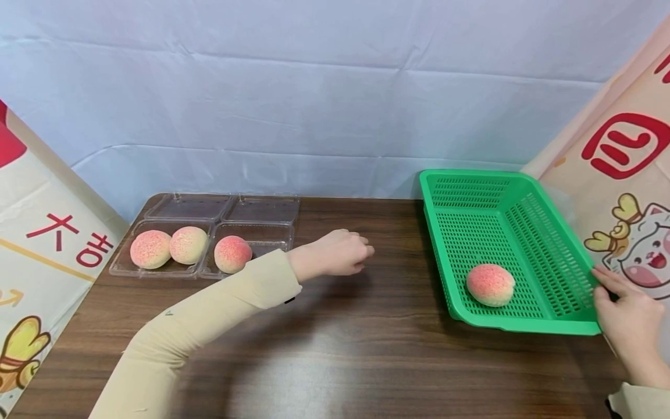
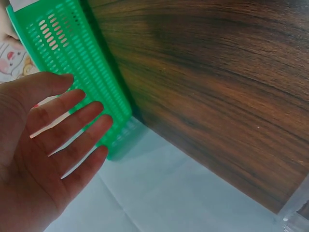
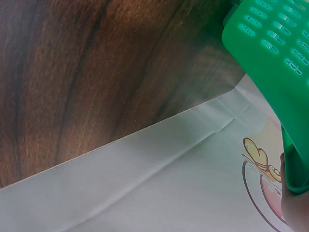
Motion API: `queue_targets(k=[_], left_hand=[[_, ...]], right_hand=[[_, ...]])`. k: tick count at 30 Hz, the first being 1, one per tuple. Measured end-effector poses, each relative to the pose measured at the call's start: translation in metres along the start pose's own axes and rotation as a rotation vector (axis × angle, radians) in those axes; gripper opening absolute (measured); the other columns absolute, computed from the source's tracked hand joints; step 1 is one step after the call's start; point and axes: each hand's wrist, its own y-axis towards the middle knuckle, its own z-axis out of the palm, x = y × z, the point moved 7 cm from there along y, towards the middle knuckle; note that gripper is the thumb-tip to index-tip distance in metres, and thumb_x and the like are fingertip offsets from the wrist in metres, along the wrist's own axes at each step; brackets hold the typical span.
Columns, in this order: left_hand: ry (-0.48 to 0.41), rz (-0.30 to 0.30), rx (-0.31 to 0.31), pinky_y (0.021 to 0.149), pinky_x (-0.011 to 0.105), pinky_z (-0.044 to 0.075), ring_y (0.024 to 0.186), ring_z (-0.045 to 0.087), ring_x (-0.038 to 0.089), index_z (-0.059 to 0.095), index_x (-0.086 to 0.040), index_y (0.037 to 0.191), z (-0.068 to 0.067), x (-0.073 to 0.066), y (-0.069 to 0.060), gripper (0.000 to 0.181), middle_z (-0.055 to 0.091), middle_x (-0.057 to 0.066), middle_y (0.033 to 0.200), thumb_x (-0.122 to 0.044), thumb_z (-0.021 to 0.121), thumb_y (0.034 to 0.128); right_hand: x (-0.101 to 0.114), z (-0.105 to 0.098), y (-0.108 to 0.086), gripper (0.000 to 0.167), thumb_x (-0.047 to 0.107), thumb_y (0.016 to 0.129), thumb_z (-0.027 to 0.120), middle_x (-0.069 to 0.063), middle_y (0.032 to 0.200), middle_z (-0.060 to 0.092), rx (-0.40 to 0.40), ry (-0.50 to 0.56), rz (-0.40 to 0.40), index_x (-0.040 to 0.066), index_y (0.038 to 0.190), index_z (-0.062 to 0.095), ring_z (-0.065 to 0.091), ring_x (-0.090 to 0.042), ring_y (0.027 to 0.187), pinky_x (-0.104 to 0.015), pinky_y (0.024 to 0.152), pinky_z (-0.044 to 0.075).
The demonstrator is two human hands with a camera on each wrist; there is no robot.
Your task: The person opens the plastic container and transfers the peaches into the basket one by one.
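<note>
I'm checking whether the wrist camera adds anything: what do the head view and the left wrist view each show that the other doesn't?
Only head: the three peaches in the clear tray, plus the left sleeve.
Only left wrist: the palm side of the left hand, its fingers spread; the head view shows its back.
Both: that hand, the green basket, the brown tabletop, the pale cloth, the cat print and at least a corner of the tray.

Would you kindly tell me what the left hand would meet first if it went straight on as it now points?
Probably the side of the green perforated basket, though depth is unclear and the left hand may pass above it.
</note>
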Motion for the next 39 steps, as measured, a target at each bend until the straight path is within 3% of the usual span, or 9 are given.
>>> queue_targets(k=[5, 6, 12, 13, 16, 21, 28, 36, 39], left_hand=[[0.005, -0.005, -0.005, 0.065, 0.033, 0.045, 0.080, 0.059, 0.017, 0.063, -0.014, 0.093, 0.002, 0.002, -0.003, 0.011, 0.058, -0.002, 0.082, -0.021, 0.060, 0.0850], [0.000, -0.005, -0.004, 0.065, 0.033, 0.045, 0.080, 0.059, 0.017, 0.063, -0.014, 0.094, 0.002, 0.003, -0.004, 0.012, 0.058, -0.002, 0.082, -0.021, 0.060, 0.0851], [-0.019, -0.010, -0.008, 0.068, 0.033, 0.047, 0.081, 0.059, 0.017, 0.063, -0.013, 0.099, 0.002, 0.006, -0.007, 0.016, 0.060, -0.001, 0.086, -0.021, 0.060, 0.0851], [-0.018, -0.012, -0.008, 0.069, 0.033, 0.047, 0.082, 0.060, 0.017, 0.063, -0.013, 0.100, 0.001, 0.006, -0.008, 0.017, 0.060, -0.001, 0.087, -0.021, 0.060, 0.0849], [-0.022, -0.018, -0.008, 0.070, 0.034, 0.047, 0.084, 0.060, 0.018, 0.063, -0.012, 0.103, 0.000, 0.007, -0.010, 0.020, 0.061, 0.000, 0.089, -0.020, 0.060, 0.0851], [-0.027, -0.019, -0.013, 0.071, 0.034, 0.047, 0.085, 0.060, 0.019, 0.063, -0.012, 0.104, 0.001, 0.008, -0.013, 0.021, 0.062, 0.001, 0.091, -0.021, 0.060, 0.0851], [-0.037, -0.023, -0.044, 0.071, 0.034, 0.047, 0.083, 0.060, 0.019, 0.063, -0.012, 0.101, 0.003, 0.012, -0.020, 0.020, 0.061, 0.000, 0.088, -0.021, 0.062, 0.0835], [-0.066, -0.041, -0.037, 0.076, 0.036, 0.047, 0.089, 0.060, 0.019, 0.062, -0.011, 0.106, 0.002, 0.017, -0.026, 0.024, 0.062, 0.002, 0.097, -0.021, 0.061, 0.0845], [-0.075, -0.047, -0.042, 0.078, 0.036, 0.047, 0.092, 0.060, 0.020, 0.062, -0.010, 0.108, 0.002, 0.019, -0.028, 0.025, 0.063, 0.003, 0.101, -0.020, 0.061, 0.0847]], right_hand=[[0.001, 0.000, -0.001, 0.032, 0.001, 0.085, 0.044, -0.020, 0.116, 0.057, 0.000, -0.003, -0.001, -0.008, 0.110, 0.062, 0.047, -0.017, 0.116, -0.012, 0.055, 0.017], [0.000, 0.000, -0.001, 0.032, 0.002, 0.085, 0.044, -0.020, 0.116, 0.057, 0.000, -0.002, -0.002, -0.008, 0.110, 0.062, 0.047, -0.010, 0.116, -0.013, 0.055, 0.017], [0.000, 0.000, -0.001, 0.032, 0.003, 0.086, 0.043, -0.020, 0.116, 0.057, 0.008, -0.007, -0.003, -0.008, 0.110, 0.061, 0.047, -0.011, 0.116, -0.016, 0.051, 0.018], [0.000, 0.000, 0.000, 0.033, 0.003, 0.086, 0.043, -0.021, 0.116, 0.057, 0.009, -0.007, -0.006, -0.008, 0.110, 0.061, 0.049, -0.023, 0.116, -0.016, 0.052, 0.018], [0.001, 0.000, -0.001, 0.033, 0.002, 0.085, 0.042, -0.022, 0.116, 0.057, 0.012, -0.002, -0.014, -0.009, 0.110, 0.061, 0.051, -0.035, 0.113, -0.019, 0.050, 0.019], [0.000, 0.000, 0.000, 0.033, 0.002, 0.085, 0.043, -0.022, 0.116, 0.057, 0.019, -0.005, -0.004, -0.009, 0.110, 0.061, 0.050, -0.034, 0.114, -0.018, 0.053, 0.021], [-0.001, 0.002, 0.000, 0.033, 0.003, 0.087, 0.042, -0.020, 0.120, 0.055, 0.052, -0.017, 0.033, -0.008, 0.114, 0.059, 0.052, -0.038, 0.109, -0.021, 0.045, 0.017], [-0.005, 0.004, -0.001, 0.034, 0.004, 0.086, 0.042, -0.017, 0.121, 0.055, 0.029, 0.017, 0.005, -0.006, 0.114, 0.060, 0.050, -0.029, 0.115, -0.021, 0.054, 0.021], [-0.006, 0.004, -0.002, 0.035, 0.004, 0.086, 0.042, -0.017, 0.121, 0.055, 0.025, 0.027, 0.003, -0.007, 0.114, 0.059, 0.053, -0.033, 0.111, -0.023, 0.053, 0.021]])
